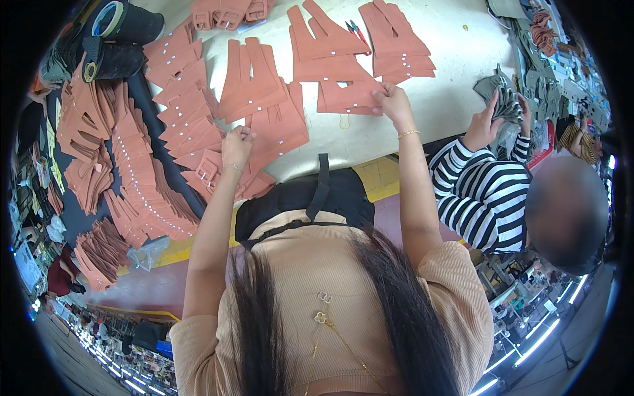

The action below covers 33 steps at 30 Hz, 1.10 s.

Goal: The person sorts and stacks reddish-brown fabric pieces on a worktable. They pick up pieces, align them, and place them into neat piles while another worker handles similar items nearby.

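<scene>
Coral-coloured cut panels with small white marks lie in groups on the pale table. My right hand [394, 105] pinches the right end of one coral panel [347, 98], which lies partly under another slit panel stack [323, 49]. My left hand [238, 145] is closed, its fingertips at the left edge of a coral panel [276, 135]. Whether it grips that panel or something small is hidden by the fingers. Above it lies a stack of slit panels [249, 82], overlapping that panel.
Red-handled snips [360, 38] lie between slit panels. Long rows of coral pieces [142, 165] and dark rolls [115, 59] fill the left. Buckled coral pieces [228, 13] sit at the far edge. At right, a person in a striped top [479, 191] holds grey-green pieces [502, 99].
</scene>
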### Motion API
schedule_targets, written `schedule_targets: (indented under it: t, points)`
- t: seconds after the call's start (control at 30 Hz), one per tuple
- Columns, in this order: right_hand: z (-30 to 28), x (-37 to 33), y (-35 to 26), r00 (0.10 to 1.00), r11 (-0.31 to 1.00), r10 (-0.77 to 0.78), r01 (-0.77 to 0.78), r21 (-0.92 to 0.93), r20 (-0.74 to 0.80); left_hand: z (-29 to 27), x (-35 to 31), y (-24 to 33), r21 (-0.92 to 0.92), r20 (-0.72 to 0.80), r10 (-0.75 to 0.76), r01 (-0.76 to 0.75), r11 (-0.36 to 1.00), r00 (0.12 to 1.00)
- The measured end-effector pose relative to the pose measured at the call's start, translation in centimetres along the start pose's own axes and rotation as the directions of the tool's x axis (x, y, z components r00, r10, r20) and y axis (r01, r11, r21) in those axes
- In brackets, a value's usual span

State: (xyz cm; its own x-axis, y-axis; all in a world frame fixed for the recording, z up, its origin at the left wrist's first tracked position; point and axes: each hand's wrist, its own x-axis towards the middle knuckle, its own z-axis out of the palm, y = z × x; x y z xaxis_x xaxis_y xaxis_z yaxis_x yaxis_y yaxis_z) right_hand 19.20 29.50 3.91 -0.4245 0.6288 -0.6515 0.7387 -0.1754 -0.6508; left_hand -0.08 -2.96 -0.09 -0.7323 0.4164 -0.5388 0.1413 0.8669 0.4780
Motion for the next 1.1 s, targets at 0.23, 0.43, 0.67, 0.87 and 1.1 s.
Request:
schedule_targets:
  t: [0.23, 0.43, 0.67, 0.87, 1.1]
  points:
    - [-3.0, -3.5, -5.7, 0.980, 0.997, -0.051, 0.040, 0.063, 0.191, 0.0, -0.1, -0.1, -0.009, -0.019, -0.007, 0.006, 1.000, 1.000]
    - [-5.7, -8.3, -12.3, 0.973, 0.902, -0.133, 0.197, -0.384, 0.187, -0.5, -0.3, 0.6, -0.014, -0.002, -0.019, 0.019, 1.000, 1.000]
    - [-4.1, -5.4, -16.5, 0.867, 0.870, -0.465, 0.485, -0.092, 0.178, -1.3, -0.7, 1.7, 0.035, 0.010, 0.056, -0.057, 0.998, 0.998]
    - [1.2, 3.6, -14.6, 0.949, 0.962, -0.263, 0.245, 0.119, 0.173, -1.5, -0.3, 1.3, 0.072, 0.045, 0.024, -0.027, 0.997, 0.999]
    - [4.3, 9.3, -7.6, 0.973, 0.977, -0.179, 0.157, 0.146, 0.149, -1.8, -0.2, 1.4, 0.003, 0.111, -0.039, 0.039, 0.999, 0.993]
